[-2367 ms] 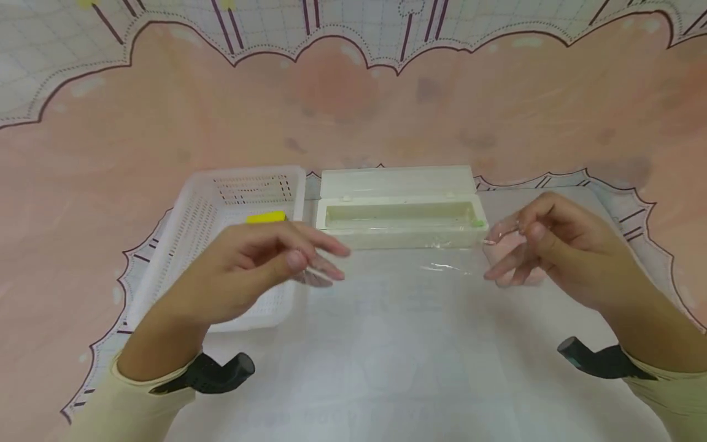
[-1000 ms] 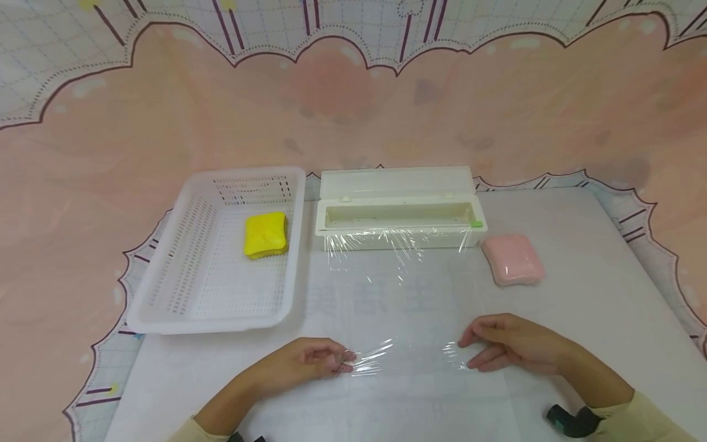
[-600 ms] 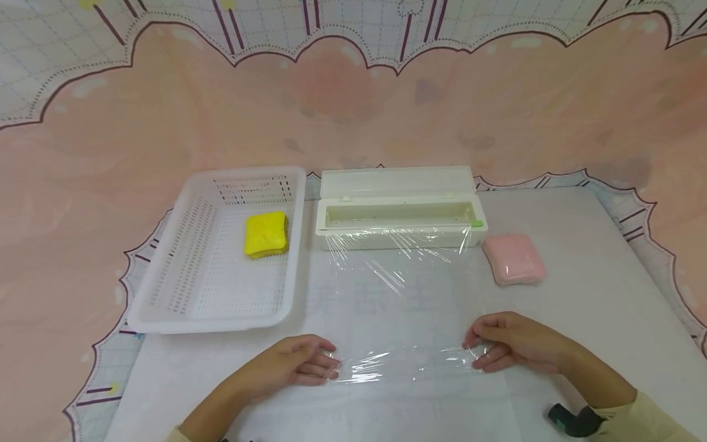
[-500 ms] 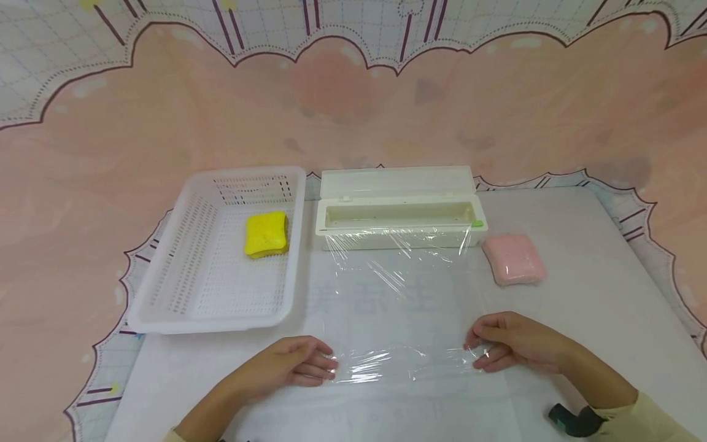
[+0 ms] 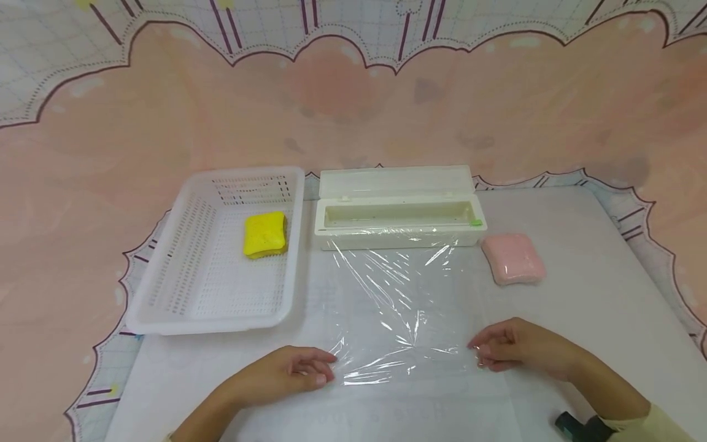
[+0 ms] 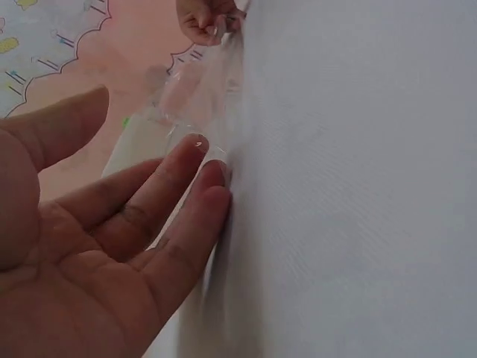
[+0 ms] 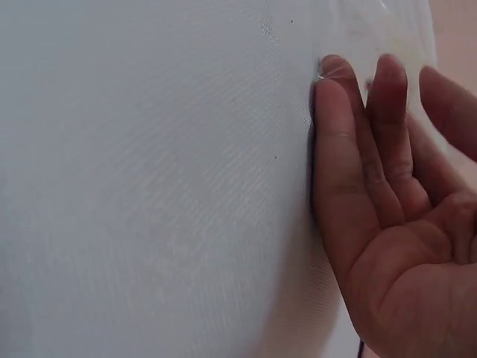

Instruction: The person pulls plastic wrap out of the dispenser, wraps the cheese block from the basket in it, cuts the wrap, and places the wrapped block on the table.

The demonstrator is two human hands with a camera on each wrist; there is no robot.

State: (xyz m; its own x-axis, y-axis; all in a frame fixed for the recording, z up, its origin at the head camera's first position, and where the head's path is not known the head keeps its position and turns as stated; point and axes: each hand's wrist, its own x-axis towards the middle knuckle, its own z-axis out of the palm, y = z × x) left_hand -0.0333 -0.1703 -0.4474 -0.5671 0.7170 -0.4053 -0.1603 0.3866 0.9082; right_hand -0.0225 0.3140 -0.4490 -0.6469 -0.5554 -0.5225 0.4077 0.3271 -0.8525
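A sheet of clear cling film (image 5: 397, 319) stretches from the front of a white cling film dispenser (image 5: 400, 238), whose lid stands raised, toward the near side of the table. My left hand (image 5: 284, 374) is at the sheet's near left corner. In the left wrist view its fingers (image 6: 168, 198) are extended, film touches the tips, and the thumb stands apart. At the near right corner is my right hand (image 5: 525, 347), film at its fingertips. The right wrist view shows its fingers (image 7: 339, 164) fairly straight with the thumb apart; its index fingertip is hidden.
A pink, pillow-shaped block (image 5: 513, 258), shiny on top, lies right of the film. To the left stands a white perforated basket (image 5: 212, 319) with a yellow block (image 5: 265, 234) inside. White sheeting (image 5: 596, 264) covers the work area, over a patterned peach cloth (image 5: 221, 110).
Both hands came from beside the dispenser down toward the near side, drawing the film out. Lately the left fingers shifted at the corner, the right hand moved slightly right, and the film's creases changed.
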